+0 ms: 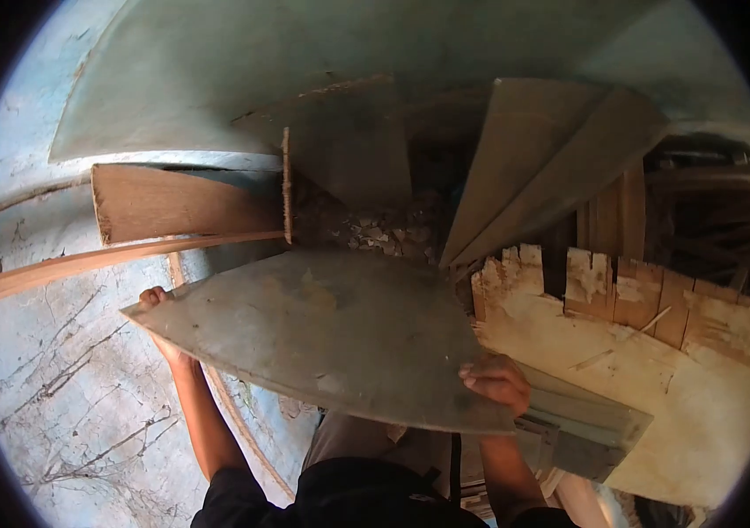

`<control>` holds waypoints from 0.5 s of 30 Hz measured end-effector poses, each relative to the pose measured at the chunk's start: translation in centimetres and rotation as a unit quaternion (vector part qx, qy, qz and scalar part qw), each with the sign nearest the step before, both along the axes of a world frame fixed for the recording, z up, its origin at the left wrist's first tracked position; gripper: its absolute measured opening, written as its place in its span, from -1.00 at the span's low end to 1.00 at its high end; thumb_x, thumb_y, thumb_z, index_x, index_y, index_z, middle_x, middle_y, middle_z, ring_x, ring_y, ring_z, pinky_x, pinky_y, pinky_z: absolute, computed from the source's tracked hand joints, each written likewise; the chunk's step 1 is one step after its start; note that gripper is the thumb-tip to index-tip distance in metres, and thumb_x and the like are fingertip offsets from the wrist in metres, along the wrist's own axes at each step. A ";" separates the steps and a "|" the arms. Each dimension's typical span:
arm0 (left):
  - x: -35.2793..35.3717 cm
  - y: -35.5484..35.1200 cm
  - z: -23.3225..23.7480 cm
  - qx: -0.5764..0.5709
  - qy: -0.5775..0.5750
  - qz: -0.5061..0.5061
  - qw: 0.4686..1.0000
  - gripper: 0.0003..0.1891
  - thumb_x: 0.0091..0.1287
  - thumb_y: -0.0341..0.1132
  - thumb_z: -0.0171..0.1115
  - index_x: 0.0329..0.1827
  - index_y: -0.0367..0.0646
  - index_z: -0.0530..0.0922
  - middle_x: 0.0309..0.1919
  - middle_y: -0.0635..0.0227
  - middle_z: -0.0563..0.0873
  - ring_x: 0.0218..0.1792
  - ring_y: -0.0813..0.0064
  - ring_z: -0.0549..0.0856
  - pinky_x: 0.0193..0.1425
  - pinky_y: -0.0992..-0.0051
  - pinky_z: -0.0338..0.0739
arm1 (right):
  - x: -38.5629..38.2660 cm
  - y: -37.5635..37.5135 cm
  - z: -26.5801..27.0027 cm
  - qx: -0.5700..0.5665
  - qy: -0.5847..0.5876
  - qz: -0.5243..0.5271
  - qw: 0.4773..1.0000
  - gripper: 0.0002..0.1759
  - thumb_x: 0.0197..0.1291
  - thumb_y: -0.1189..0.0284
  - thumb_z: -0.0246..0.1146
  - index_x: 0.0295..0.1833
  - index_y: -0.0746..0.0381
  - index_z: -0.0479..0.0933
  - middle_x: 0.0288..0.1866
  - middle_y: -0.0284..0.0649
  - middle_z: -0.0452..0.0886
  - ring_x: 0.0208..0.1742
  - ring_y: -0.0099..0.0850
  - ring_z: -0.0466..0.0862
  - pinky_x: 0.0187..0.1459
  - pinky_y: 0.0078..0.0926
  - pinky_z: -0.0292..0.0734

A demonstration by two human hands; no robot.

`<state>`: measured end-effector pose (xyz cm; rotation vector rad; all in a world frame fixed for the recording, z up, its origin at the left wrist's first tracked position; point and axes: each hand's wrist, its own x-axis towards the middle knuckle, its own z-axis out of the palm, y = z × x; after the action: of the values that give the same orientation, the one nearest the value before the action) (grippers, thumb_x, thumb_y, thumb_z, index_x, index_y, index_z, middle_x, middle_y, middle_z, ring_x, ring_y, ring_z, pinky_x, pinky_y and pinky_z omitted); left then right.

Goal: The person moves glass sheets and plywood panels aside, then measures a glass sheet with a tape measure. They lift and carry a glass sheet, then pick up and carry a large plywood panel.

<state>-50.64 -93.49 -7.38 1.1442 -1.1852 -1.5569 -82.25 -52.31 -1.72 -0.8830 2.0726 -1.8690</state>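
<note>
A dusty grey-green flat board (340,326) with a faint yellowish patch lies across the front of my body, held between both hands. My left hand (162,321) grips its left corner, fingers curled over the top and the palm underneath. On the right edge, my right hand (496,384) is closed with its fingertips on the upper face. The board's near edge runs in front of my torso; its far end reaches towards a dark space with broken chips (384,236). What lies under the board is hidden.
Two tall brown panels (542,167) lean beyond the board. Left of them are a wooden plank (186,202) and a long timber strip (111,260). Splintered plywood (621,370) lies at right. A large greenish sheet (305,53) spans the top, and a cracked bluish wall (58,378) stands at left.
</note>
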 end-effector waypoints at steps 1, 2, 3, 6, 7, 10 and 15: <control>-1.1 0.9 1.1 0.001 0.005 0.015 1.000 -0.75 0.68 -0.04 -0.16 0.11 0.03 0.35 -0.05 0.47 0.32 0.02 0.54 0.37 0.29 0.53 0.28 | 0.6 1.1 0.5 0.002 -0.008 -0.013 1.000 -0.78 0.17 0.32 0.46 -0.28 0.26 0.67 -0.36 -0.16 0.75 -0.29 -0.30 0.79 -0.20 -0.35 0.68; -1.2 1.1 1.5 0.003 0.003 0.002 1.000 -0.75 0.68 -0.04 -0.16 0.11 0.03 0.35 -0.05 0.47 0.32 0.02 0.54 0.37 0.29 0.53 0.28 | 1.1 2.2 1.2 0.004 -0.011 -0.026 1.000 -0.78 0.17 0.32 0.46 -0.28 0.26 0.67 -0.36 -0.16 0.75 -0.29 -0.30 0.79 -0.20 -0.35 0.68; -0.9 1.1 1.8 0.006 -0.004 -0.009 1.000 -0.77 0.68 -0.04 -0.16 0.08 0.04 0.34 -0.08 0.47 0.31 -0.01 0.55 0.36 0.26 0.54 0.27 | 1.5 3.3 2.0 0.004 -0.014 -0.027 1.000 -0.78 0.18 0.32 0.46 -0.29 0.26 0.66 -0.36 -0.17 0.75 -0.29 -0.30 0.79 -0.19 -0.35 0.68; -0.7 1.2 2.7 0.013 -0.017 -0.056 0.998 -0.79 0.67 -0.04 -0.16 0.00 0.06 0.32 -0.14 0.48 0.28 -0.08 0.55 0.33 0.22 0.56 0.26 | 3.2 7.2 3.9 0.008 -0.026 -0.065 0.997 -0.78 0.18 0.31 0.45 -0.30 0.24 0.66 -0.37 -0.18 0.75 -0.29 -0.30 0.79 -0.19 -0.36 0.68; -0.9 1.4 3.2 0.005 0.024 -0.126 0.992 -0.79 0.67 -0.05 -0.15 -0.02 0.05 0.31 -0.15 0.48 0.28 -0.09 0.55 0.32 0.20 0.56 0.25 | 3.9 8.6 4.4 0.010 -0.036 -0.083 0.996 -0.79 0.19 0.31 0.45 -0.30 0.23 0.66 -0.36 -0.19 0.75 -0.29 -0.30 0.80 -0.18 -0.36 0.68; -3.1 3.5 5.1 0.013 0.091 -0.205 0.975 -0.77 0.67 -0.04 -0.15 -0.07 0.02 0.30 -0.19 0.48 0.27 -0.13 0.53 0.29 0.18 0.56 0.23 | 6.5 14.2 5.3 0.028 -0.021 -0.141 0.989 -0.82 0.21 0.33 0.43 -0.30 0.22 0.66 -0.36 -0.21 0.76 -0.28 -0.30 0.80 -0.18 -0.34 0.67; -6.9 6.7 6.5 -0.184 -0.214 -0.277 0.918 -0.65 0.63 0.11 -0.03 -0.08 0.00 0.31 -0.18 0.46 0.32 -0.11 0.53 0.36 0.20 0.52 0.26 | 13.1 23.9 7.7 0.015 -0.032 -0.281 0.959 -0.81 0.25 0.33 0.40 -0.31 0.22 0.65 -0.37 -0.21 0.75 -0.28 -0.30 0.81 -0.18 -0.31 0.66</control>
<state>-57.58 -86.76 -0.92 0.9627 -2.1450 -1.4090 -69.15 -28.42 5.93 -0.2212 2.4819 -2.0690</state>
